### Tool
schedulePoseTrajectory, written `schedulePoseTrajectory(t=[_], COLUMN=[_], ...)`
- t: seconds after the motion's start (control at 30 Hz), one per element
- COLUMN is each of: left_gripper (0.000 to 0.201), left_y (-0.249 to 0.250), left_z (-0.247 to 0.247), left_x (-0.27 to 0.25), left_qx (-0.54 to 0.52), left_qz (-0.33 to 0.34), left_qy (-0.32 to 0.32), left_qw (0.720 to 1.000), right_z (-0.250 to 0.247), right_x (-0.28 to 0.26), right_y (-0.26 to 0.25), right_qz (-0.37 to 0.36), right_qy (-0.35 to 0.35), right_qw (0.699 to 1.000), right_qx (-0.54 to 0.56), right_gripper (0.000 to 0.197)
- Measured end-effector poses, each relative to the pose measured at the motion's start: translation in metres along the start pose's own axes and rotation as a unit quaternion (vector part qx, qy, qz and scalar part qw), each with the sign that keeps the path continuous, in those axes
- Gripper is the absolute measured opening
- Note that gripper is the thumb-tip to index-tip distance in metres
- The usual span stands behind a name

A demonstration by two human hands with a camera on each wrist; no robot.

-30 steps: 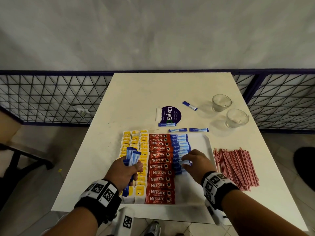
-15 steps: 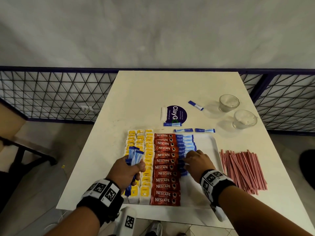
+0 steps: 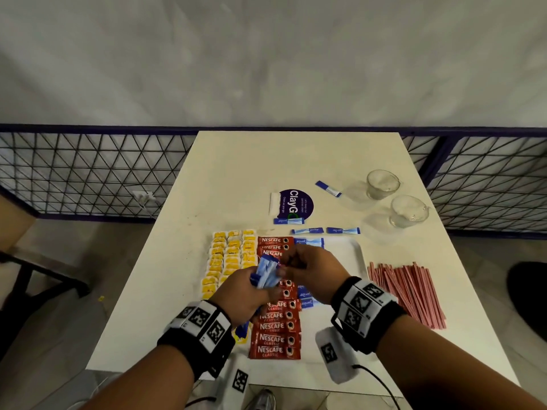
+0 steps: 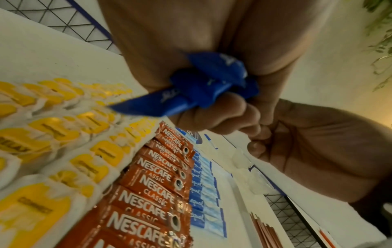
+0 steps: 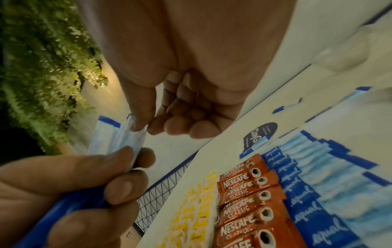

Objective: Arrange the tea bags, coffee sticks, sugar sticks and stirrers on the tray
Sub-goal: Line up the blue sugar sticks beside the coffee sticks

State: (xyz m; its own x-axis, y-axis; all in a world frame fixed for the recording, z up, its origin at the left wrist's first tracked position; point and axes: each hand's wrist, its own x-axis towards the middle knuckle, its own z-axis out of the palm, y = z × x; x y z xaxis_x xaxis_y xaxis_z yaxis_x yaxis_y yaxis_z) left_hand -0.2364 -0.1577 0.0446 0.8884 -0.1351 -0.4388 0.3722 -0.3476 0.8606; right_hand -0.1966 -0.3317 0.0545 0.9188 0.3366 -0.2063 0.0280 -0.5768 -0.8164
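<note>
My left hand [image 3: 251, 291] grips a bunch of blue sugar sticks [image 3: 266, 272] above the tray; the fist around them fills the left wrist view [image 4: 203, 83]. My right hand [image 3: 285, 269] meets it, thumb and forefinger pinching the top of one pale blue stick [image 5: 135, 132] in the bunch. On the white tray [image 3: 349, 250] lie rows of yellow tea bags [image 3: 231, 255], red Nescafe coffee sticks [image 3: 275, 329] and sugar sticks [image 3: 309, 242]. Red stirrers [image 3: 408, 291] are piled on the table right of the tray.
Several loose sugar sticks [image 3: 343, 230] lie on the table beyond the tray, one further back [image 3: 328, 189]. Two glass cups [image 3: 381, 184] stand at the back right by a purple round sticker [image 3: 296, 202]. A wire fence [image 3: 88, 173] runs behind the table.
My right hand has lifted off the sugar row on the tray and moved left to the bunch. My left hand has shifted right, over the coffee sticks.
</note>
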Motion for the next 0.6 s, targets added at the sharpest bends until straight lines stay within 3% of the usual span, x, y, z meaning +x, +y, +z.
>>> schedulePoseTrajectory(t=[0.23, 0.4, 0.6], left_gripper=[0.012, 0.004, 0.012], left_y=[0.006, 0.01, 0.003], left_z=[0.013, 0.027, 0.035], left_x=[-0.001, -0.001, 0.002], left_qx=[-0.126, -0.11, -0.127], left_qz=[-0.007, 0.025, 0.015], left_qy=[0.045, 0.086, 0.137], left_qw=[0.991, 0.99, 0.982], right_z=[-0.018, -0.024, -0.028], right_x=[-0.016, -0.027, -0.037], right_y=[0.018, 0.028, 0.044], right_qz=[0.014, 0.031, 0.059], right_qy=[0.058, 0.047, 0.061], right_qw=[0.997, 0.996, 0.987], right_qx=[0.047, 0.074, 0.139], right_gripper=[0.005, 0.014, 0.013])
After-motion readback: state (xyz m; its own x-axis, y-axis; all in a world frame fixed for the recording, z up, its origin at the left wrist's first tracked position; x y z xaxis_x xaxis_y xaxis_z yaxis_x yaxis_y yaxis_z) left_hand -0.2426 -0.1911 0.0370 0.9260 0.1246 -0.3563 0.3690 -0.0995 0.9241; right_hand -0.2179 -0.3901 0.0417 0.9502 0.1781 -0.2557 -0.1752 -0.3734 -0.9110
